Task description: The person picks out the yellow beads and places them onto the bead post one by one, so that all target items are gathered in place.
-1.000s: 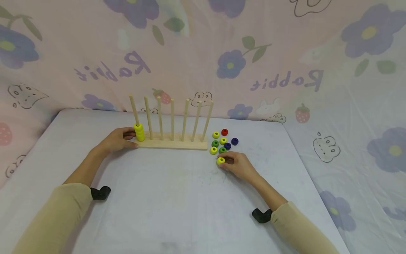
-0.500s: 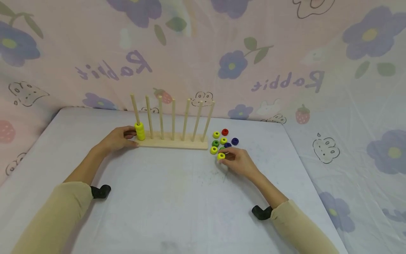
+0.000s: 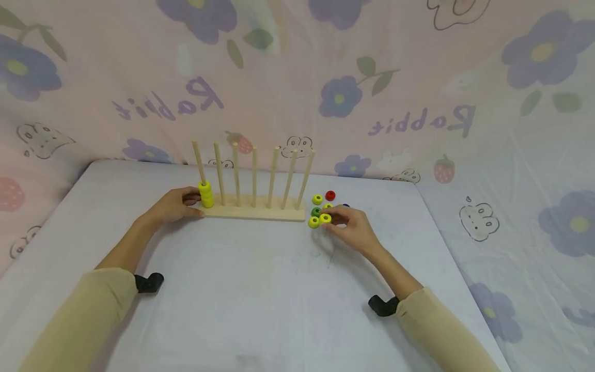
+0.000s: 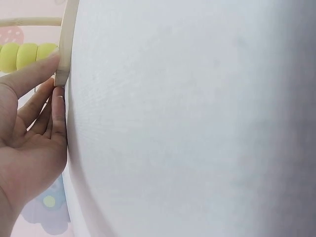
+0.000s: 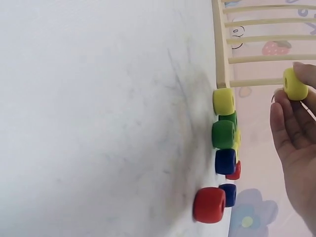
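Note:
A wooden peg rack [image 3: 254,212] with several upright pegs stands on the white table. Its leftmost peg carries a stack of yellow beads [image 3: 206,195]. My left hand [image 3: 174,205] holds the rack's left end, thumb at the front edge and the other fingers behind the stack; the left wrist view has the thumb [image 4: 37,74] on the base beside the beads. Between thumb and fingertips my right hand [image 3: 354,227] pinches a yellow bead [image 5: 295,84], raised above the table, its hole showing. In the head view this bead overlaps the loose beads right of the rack.
Loose beads lie right of the rack: yellow [image 3: 313,222], green [image 5: 223,134], blue [image 5: 225,161] and red [image 3: 330,195]. The right hand hides some from the head view, among them a nearer red bead [image 5: 209,205]. A patterned cloth [image 3: 279,77] hangs behind the table.
The right hand has lifted the yellow bead and moved it slightly away from me, over the loose beads, covering more of them. The left hand stays at the rack's end.

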{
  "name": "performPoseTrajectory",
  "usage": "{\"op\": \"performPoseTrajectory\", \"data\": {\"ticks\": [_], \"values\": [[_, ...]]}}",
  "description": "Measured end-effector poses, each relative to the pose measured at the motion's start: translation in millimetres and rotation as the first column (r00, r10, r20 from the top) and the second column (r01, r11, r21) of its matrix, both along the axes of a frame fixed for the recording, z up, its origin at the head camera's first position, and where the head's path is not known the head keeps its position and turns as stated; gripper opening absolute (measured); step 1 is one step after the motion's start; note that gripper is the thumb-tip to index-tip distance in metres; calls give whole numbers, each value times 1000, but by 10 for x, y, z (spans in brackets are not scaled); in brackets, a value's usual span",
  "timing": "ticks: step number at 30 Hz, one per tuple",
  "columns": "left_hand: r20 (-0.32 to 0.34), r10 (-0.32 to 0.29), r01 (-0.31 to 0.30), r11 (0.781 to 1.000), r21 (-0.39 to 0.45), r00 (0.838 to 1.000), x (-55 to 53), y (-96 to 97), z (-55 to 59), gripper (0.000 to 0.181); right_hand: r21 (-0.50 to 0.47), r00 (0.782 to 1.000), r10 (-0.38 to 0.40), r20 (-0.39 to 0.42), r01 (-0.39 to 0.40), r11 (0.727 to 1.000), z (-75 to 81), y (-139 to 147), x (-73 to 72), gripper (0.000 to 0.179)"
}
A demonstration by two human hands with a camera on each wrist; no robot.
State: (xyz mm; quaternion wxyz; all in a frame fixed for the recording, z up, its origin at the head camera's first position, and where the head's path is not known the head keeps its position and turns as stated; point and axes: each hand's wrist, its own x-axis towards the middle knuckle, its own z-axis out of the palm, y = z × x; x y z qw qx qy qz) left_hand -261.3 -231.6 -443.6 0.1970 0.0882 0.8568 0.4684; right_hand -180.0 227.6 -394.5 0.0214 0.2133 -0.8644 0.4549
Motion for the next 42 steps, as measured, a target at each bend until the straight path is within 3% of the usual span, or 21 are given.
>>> {"op": "performPoseTrajectory", "data": {"ticks": [3,7,15,28,42], "values": [[-5,-6,6,1000,17,1000,5,14,-6,78,-4,1000,5,-20,-5,1000,160,-58,48,30],[-11,-4,4,999,33,1000,-3,20,-4,78,9,999,0,-50,1,1000,255,-84,22,30],[4,-1,1,1000,25,1000,-8,12,-7,78,27,998,3,-69,-2,1000,398,-130,-57,30],[1,-3,3,1000,22,1000,-40,31,-60,78,29,980,26,-195,-21,999,608,-199,-136,29],[-1,-2,2,1000,13,1000,-12,3,-24,80,-37,945,147,-291,-165,986,829,-386,-269,29]]}}
